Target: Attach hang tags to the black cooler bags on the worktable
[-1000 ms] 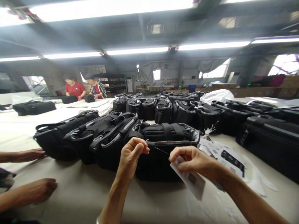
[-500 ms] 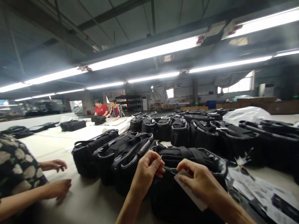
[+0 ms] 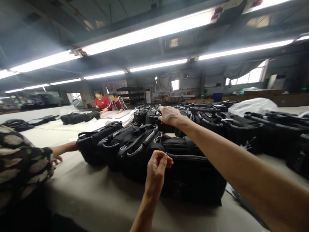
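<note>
My left hand (image 3: 158, 165) is raised at the near side of a large black bag (image 3: 193, 180), thumb and fingers pinched together. A tiny bit of something shows at its fingertips, too small to name. Stretched out over that bag, my right hand (image 3: 170, 115) reaches a smaller black bag (image 3: 152, 120) in the row behind. Its fingers are curled at that bag's top edge, partly hidden by the hand itself. Three more black bags with grey-trimmed openings, among them a near one (image 3: 138, 154), stand upright to the left of the large bag.
Rows of black bags (image 3: 253, 127) fill the table's far right side, with white plastic sheeting (image 3: 253, 108) behind. At left, a co-worker in a floral sleeve (image 3: 21, 161) reaches to the leftmost bag (image 3: 98, 145). Two people (image 3: 102, 102) work at the far end of the pale table (image 3: 96, 199).
My right hand has moved from the near bag, where it held a pale card, forward to the bags behind; the card is out of sight. The co-worker's hand has reached the leftmost bag.
</note>
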{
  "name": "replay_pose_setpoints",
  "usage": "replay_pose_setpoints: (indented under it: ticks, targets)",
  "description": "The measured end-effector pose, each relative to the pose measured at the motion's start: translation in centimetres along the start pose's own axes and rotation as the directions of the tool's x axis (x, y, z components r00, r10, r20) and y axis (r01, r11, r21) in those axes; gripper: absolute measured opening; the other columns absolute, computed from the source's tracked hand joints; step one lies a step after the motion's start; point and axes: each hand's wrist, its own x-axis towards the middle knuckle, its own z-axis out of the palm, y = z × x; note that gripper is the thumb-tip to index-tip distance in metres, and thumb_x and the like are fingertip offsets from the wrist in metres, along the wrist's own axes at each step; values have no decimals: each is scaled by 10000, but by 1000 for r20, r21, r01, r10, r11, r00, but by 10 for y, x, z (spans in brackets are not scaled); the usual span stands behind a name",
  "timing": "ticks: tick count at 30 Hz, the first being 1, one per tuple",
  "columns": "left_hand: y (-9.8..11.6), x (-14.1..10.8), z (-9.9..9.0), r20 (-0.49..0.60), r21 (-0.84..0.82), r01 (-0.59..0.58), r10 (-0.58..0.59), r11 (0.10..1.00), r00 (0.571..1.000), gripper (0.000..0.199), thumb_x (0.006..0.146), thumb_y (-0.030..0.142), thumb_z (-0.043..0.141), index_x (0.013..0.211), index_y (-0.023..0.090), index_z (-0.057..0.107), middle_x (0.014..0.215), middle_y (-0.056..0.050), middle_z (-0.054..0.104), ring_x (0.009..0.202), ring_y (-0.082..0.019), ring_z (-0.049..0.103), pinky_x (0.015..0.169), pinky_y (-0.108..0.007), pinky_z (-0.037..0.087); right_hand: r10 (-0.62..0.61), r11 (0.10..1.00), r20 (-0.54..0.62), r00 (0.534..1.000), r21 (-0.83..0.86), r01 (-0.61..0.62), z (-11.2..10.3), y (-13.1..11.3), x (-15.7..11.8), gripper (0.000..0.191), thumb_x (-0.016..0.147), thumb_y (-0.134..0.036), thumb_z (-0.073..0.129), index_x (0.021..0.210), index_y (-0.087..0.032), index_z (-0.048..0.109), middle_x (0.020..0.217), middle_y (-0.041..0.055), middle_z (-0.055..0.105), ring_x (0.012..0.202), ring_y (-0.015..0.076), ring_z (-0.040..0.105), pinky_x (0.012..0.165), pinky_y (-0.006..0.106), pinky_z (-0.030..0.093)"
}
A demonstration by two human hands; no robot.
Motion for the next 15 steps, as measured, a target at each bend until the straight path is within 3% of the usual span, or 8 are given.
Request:
replay_pose_setpoints:
  ticks: [2, 4, 7, 10, 12, 15]
  targets:
    - [-2, -1, -4, -15, -1, -3, 3, 1000, 1000, 210, 945, 367, 578, 881, 167, 580, 806, -14, 669, 755, -140, 658, 729, -262, 530, -64, 994, -62, 996, 83, 69, 6, 7, -28, 248, 876, -296, 642, 1105, -216, 692, 1010, 83, 732, 916, 232, 690, 748, 291, 483]
    - [-5, -2, -8, -37, 24, -14, 15, 1000, 999, 200, 946, 362, 583, 882, 172, 584, 800, -2, 664, 756, -129, 649, 744, -251, 524, -109, 950, -83, 991, 285, 129, 15, 20, -73, 160, 895, -330, 627, 984, -228, 713, 857, 17, 728, 735, 164, 690, 651, 239, 478]
    - [-11, -5, -12, -70, 78, -35, 40, 996, 997, 186, 943, 360, 591, 891, 181, 590, 798, 6, 670, 748, -122, 641, 742, -239, 522, -68, 844, 74, 995, 537, 18, 32, 41, -149, 126, 884, -322, 642, 869, -217, 712, 709, -29, 690, 579, 123, 650, 543, 208, 457]
    - [-15, -7, -13, -95, 112, -58, 69, 992, 993, 187, 951, 358, 578, 886, 184, 594, 805, 2, 676, 749, -121, 638, 730, -230, 526, 83, 889, 157, 984, 435, -144, 56, 59, -208, 131, 894, -288, 637, 803, -224, 708, 665, -34, 676, 596, 141, 648, 555, 233, 450]
    - [-18, -9, -11, -103, 120, -68, 81, 990, 991, 184, 951, 358, 580, 889, 185, 594, 809, 0, 677, 751, -123, 641, 717, -228, 531, 172, 935, 79, 982, 301, -188, 76, 66, -232, 100, 891, -283, 663, 819, -224, 699, 705, -24, 684, 654, 165, 656, 610, 267, 461]
    - [-20, -14, -8, -95, 120, -57, 69, 991, 993, 193, 952, 372, 579, 901, 187, 589, 825, -5, 678, 763, -140, 656, 717, -251, 551, 165, 962, -52, 985, 231, -149, 105, 68, -245, 139, 841, -243, 745, 955, -220, 670, 874, -1, 694, 795, 192, 663, 721, 300, 493]
